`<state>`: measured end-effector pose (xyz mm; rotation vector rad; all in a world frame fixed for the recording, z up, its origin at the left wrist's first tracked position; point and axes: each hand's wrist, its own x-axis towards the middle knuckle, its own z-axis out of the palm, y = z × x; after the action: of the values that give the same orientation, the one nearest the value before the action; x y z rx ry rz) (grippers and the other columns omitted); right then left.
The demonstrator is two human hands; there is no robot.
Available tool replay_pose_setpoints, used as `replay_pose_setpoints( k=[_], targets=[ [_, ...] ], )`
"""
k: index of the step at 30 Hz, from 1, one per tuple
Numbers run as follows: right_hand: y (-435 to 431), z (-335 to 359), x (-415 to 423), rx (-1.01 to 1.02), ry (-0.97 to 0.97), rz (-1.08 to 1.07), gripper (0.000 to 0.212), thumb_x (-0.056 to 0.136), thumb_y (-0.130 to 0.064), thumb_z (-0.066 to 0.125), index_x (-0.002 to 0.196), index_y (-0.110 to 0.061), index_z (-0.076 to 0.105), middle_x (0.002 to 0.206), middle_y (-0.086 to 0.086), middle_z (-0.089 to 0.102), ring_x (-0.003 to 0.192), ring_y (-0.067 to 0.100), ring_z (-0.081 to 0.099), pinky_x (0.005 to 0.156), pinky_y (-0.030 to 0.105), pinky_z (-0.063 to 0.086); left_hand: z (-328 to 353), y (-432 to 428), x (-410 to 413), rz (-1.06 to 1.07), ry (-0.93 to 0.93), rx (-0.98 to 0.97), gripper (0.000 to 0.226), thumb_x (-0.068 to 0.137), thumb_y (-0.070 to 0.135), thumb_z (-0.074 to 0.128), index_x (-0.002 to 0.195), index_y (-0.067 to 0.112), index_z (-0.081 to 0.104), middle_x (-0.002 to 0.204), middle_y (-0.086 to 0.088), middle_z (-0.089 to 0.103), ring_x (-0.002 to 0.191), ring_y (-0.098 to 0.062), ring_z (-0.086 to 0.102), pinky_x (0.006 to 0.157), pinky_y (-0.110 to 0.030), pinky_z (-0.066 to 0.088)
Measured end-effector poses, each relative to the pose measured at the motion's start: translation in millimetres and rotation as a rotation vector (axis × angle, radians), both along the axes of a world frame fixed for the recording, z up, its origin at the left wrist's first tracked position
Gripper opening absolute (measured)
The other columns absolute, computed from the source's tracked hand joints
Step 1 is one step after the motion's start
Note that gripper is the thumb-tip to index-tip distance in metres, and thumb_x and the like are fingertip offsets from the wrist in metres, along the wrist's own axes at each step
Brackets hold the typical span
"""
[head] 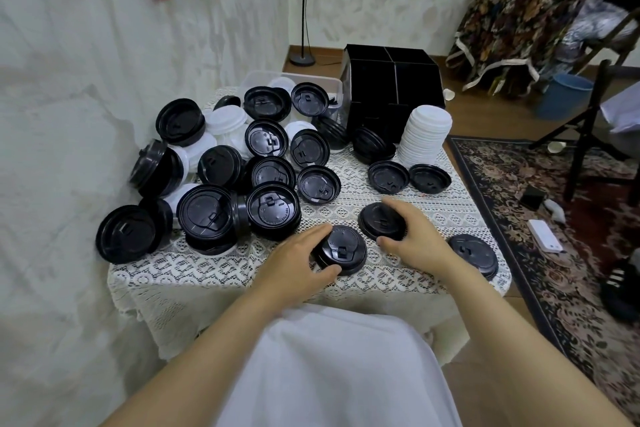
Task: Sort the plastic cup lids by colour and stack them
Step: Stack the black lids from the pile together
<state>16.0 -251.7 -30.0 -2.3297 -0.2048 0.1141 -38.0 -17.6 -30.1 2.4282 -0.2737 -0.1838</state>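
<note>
You are in the middle of building black stacks. Your left hand (pixel 294 258) grips one short black stack (pixel 341 251) by its rim, and your right hand (pixel 414 239) holds another (pixel 381 220) just beside it. Next, I think, you must join them squarely. The white stack (pixel 425 135) stands far behind.

Just one wide-angle head cam here, looking forward and steeply down from above the person's lap, close over the lace-covered table (pixel 214 274) that fills mid-frame, forearms coming in from the bottom edge, wall across the left, and carpeted floor (pixel 561 253) bending away at the right.
</note>
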Motion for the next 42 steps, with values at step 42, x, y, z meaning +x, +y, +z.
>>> replay_pose_setpoints(
  k=[42],
  targets=[
    [44, -9, -46, -0.084, -0.075, 0.211, 0.068, 0.089, -0.033, 0.07, 0.148, -0.028, 0.037, 0.159, -0.011, 0.021, 0.144, 0.009, 0.026, 0.114, 0.022, 0.025, -7, 1, 6, 0.019, -0.053, -0.06, 0.072, 0.084, 0.034, 0.07, 0.147, 0.034, 0.035, 0.151, 0.017, 0.036, 0.138, -0.006, 0.032, 0.115, -0.031, 0.028]
  ],
)
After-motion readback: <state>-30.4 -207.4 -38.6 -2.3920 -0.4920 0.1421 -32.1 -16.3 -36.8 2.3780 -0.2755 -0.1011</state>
